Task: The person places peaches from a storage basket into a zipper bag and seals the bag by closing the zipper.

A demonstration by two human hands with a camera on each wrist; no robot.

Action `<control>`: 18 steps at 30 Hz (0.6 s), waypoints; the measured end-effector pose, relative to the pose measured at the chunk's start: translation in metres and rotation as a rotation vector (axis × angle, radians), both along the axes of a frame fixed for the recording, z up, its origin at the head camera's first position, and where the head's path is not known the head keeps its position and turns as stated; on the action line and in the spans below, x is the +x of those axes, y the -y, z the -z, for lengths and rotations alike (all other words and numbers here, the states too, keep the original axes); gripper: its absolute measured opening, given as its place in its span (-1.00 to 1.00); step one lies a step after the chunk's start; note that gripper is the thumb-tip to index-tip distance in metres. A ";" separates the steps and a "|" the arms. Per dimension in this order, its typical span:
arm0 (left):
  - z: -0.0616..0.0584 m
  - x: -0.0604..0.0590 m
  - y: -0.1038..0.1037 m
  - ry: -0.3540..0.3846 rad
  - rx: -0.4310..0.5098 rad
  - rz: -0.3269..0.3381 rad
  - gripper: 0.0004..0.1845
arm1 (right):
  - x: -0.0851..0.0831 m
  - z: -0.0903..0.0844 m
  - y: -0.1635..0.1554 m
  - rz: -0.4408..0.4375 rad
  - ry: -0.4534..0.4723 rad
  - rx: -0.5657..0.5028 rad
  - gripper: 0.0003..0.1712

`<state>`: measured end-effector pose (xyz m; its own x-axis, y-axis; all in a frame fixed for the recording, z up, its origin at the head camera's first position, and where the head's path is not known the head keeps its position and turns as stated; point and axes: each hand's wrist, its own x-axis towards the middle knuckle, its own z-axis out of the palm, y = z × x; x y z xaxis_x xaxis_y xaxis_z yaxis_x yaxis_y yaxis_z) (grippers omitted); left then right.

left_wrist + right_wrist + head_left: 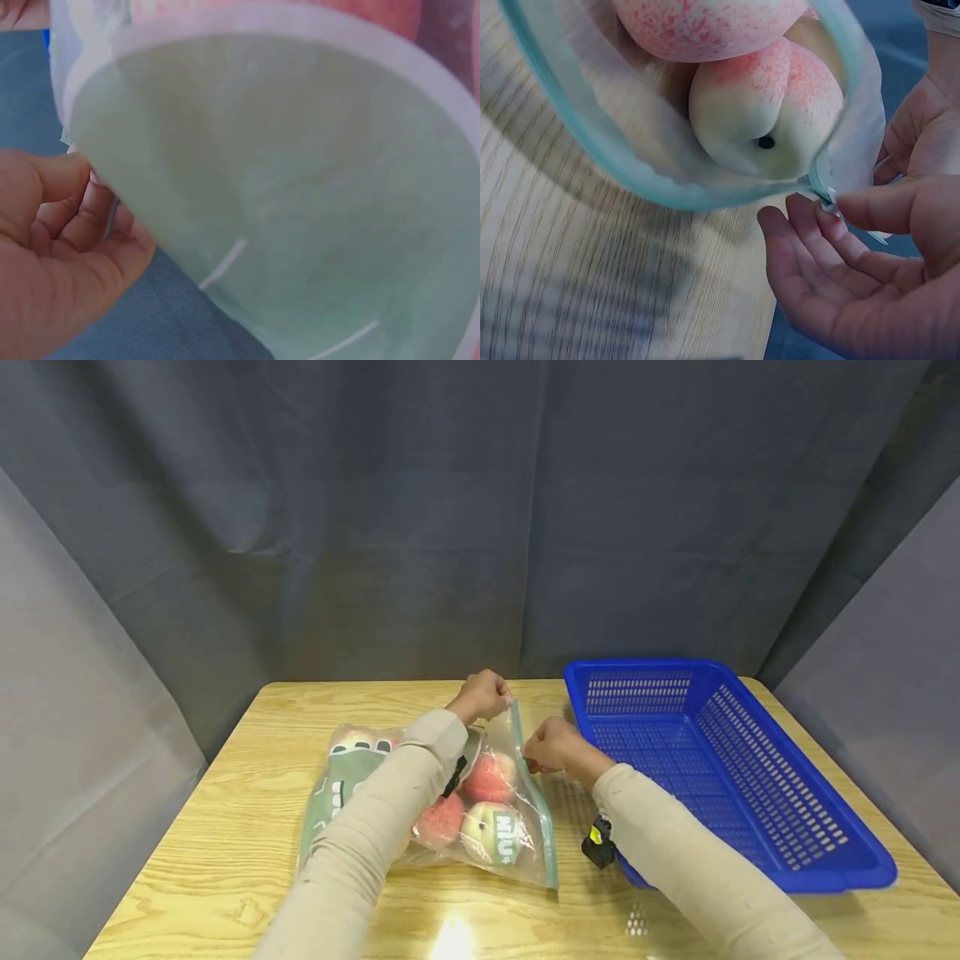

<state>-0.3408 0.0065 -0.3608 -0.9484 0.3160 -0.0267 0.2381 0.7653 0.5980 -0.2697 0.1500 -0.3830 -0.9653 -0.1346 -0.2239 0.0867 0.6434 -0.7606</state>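
A clear zip bag (345, 789) with a green printed front lies on the table, holding several pink-and-cream peaches (491, 777). Along its right side runs a teal zip strip (544, 827). In the right wrist view the bag's mouth gapes, with a peach (769, 112) just inside. My left hand (483, 696) pinches the bag's far corner; the left wrist view has its thumb and fingers at the bag's edge, partly hidden by the green panel (262, 165). Close by, my right hand (555, 747) pinches the zip strip near its far end between thumb and fingers.
A blue perforated plastic basket (795, 777) stands to the right, beside my right forearm. The wooden table (217, 852) ends at a dark curtain (405, 552) behind, and light grey panels (67, 718) flank the sides.
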 end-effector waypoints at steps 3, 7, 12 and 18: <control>-0.001 0.001 0.000 -0.006 -0.005 -0.002 -0.84 | 0.004 -0.001 -0.001 -0.033 0.002 0.029 -0.79; 0.000 0.001 -0.001 -0.017 -0.016 -0.005 -0.83 | 0.009 -0.004 -0.002 -0.084 -0.013 0.079 -0.79; 0.001 -0.001 0.000 -0.050 -0.032 -0.025 -0.85 | 0.012 -0.004 -0.004 -0.158 0.026 0.105 -0.79; 0.003 -0.003 0.000 -0.061 -0.031 -0.037 -0.85 | 0.008 0.010 -0.012 -0.261 0.043 0.154 -0.75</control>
